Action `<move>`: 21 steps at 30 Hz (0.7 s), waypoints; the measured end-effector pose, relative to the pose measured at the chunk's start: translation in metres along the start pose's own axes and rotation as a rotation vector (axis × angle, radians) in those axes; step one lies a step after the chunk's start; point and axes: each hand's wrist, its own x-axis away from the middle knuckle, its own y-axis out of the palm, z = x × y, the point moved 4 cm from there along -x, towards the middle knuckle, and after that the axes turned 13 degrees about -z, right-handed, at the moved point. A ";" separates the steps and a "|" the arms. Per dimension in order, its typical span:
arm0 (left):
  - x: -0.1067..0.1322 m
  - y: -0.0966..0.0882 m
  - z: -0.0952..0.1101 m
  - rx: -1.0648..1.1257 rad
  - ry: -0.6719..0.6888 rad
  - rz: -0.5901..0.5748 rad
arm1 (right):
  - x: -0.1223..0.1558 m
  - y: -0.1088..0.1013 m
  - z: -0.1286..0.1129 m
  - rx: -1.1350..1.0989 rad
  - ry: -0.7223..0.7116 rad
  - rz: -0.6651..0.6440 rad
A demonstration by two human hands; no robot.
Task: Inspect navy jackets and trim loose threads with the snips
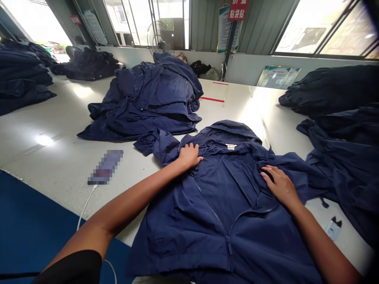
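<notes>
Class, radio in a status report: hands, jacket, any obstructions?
Left hand, right hand on jacket, grip unclear. Jacket spread, zip open to near hem. Phone apart, left, not in way.

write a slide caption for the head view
Left hand and right hand on a partly unzipped navy jacket, laid on a white table near piled navy garments.

The jacket (183, 240) is creased, matt cloth; the tabletop (68, 132) looks smooth and glossy.

Daylight from blown-out windows (314, 33), white glare on tabletop (44, 140), stretched edges, dark right corners, perhaps blurred
</notes>
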 end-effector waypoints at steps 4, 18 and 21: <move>-0.003 0.011 -0.025 0.039 0.050 -0.043 | 0.003 -0.011 -0.006 0.025 0.017 -0.014; 0.010 -0.004 -0.079 0.371 0.196 0.235 | -0.089 0.015 -0.282 0.012 -0.611 -0.272; 0.013 -0.016 -0.089 0.362 0.202 0.335 | -0.090 0.044 -0.285 -0.006 -0.605 -0.286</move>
